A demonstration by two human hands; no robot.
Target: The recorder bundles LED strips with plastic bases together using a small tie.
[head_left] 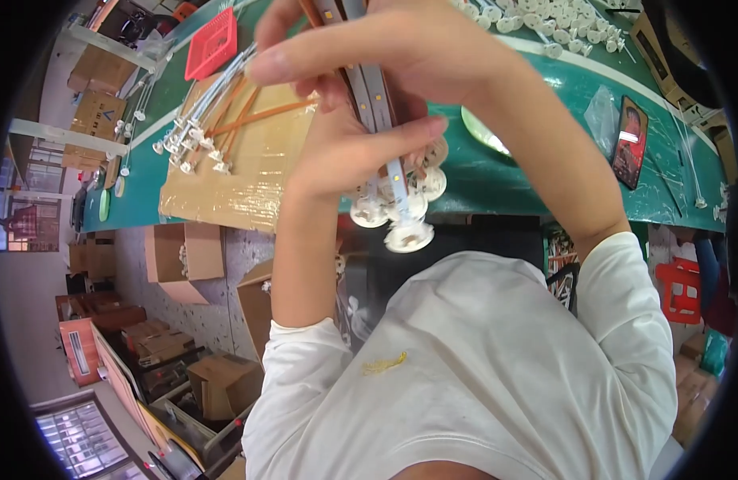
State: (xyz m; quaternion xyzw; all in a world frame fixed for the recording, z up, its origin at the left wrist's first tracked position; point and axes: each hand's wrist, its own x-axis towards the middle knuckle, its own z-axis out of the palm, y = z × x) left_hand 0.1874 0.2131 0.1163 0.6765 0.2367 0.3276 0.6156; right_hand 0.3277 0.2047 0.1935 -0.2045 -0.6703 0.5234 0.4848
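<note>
In front of me, over the table's near edge, is a bundle of narrow LED light strips (395,178) with small yellow diodes and white round end caps (409,237) hanging at the lower end. My left hand (361,148) is closed round the bundle's lower part, its thumb lying across the front. Higher up, my right hand (401,48) reaches across the same strips, thumb pointing left and fingers curled round them. The bundle's upper end runs out of the picture. Some fingers are hidden behind the strips.
On the green table (529,192), a cardboard sheet (249,176) bears more capped strips (197,136) at left. A red basket (212,44) stands behind. A phone (630,144) lies at right, and many white-capped pieces (545,20) at the far side. Open cartons (185,260) stand below left.
</note>
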